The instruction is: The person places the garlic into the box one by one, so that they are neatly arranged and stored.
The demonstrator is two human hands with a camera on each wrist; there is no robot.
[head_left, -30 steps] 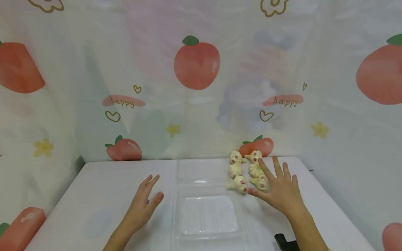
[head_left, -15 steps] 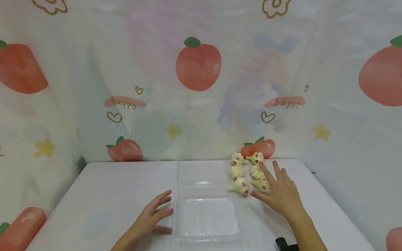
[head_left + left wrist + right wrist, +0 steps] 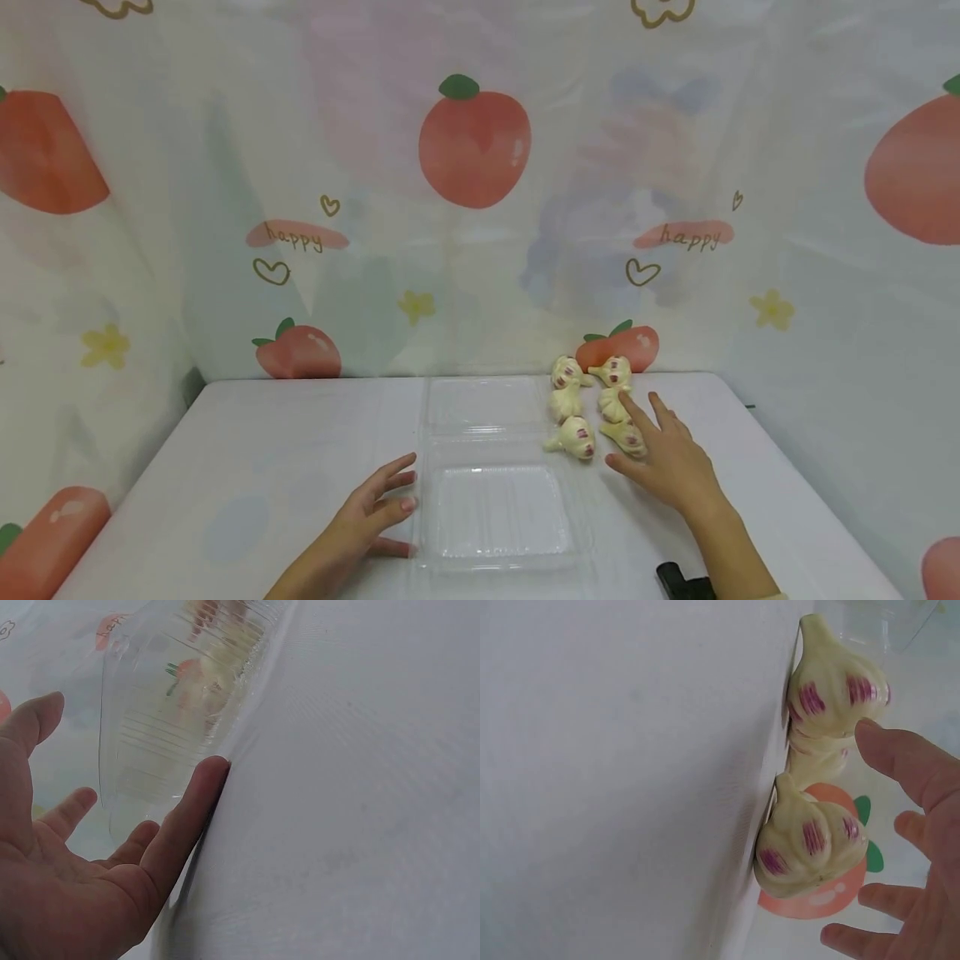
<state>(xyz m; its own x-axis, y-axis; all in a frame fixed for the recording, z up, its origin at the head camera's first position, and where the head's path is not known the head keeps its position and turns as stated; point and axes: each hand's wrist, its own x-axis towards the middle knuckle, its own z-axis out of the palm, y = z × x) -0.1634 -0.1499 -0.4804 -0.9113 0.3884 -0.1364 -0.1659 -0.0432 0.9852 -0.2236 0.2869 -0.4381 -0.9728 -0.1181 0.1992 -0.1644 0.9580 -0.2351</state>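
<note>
A clear plastic clamshell box (image 3: 491, 440) lies unfolded on the table, its two halves one behind the other. My left hand (image 3: 363, 517) is beside the nearer half's left edge, fingers spread and slightly bent; in the left wrist view, its fingertips stand close to the box wall (image 3: 142, 742). Several garlic bulbs (image 3: 576, 437), cream with purple streaks, sit in two short columns at the box's back right. Over the right column hovers my right hand (image 3: 670, 457), fingers spread, partly hiding the nearest bulb (image 3: 624, 437). In the right wrist view its thumb overlaps a bulb (image 3: 836, 686).
A black object (image 3: 684, 583) lies near the front edge by the right forearm, partly out of frame. The white table (image 3: 285, 450) backs onto a fruit-printed curtain (image 3: 480, 275), which also hangs along both sides.
My left hand has come right and nearer to me, up to the box's left edge. My right hand stays by the garlic, its fingers a little lower and closer together. Box and garlic are unmoved.
</note>
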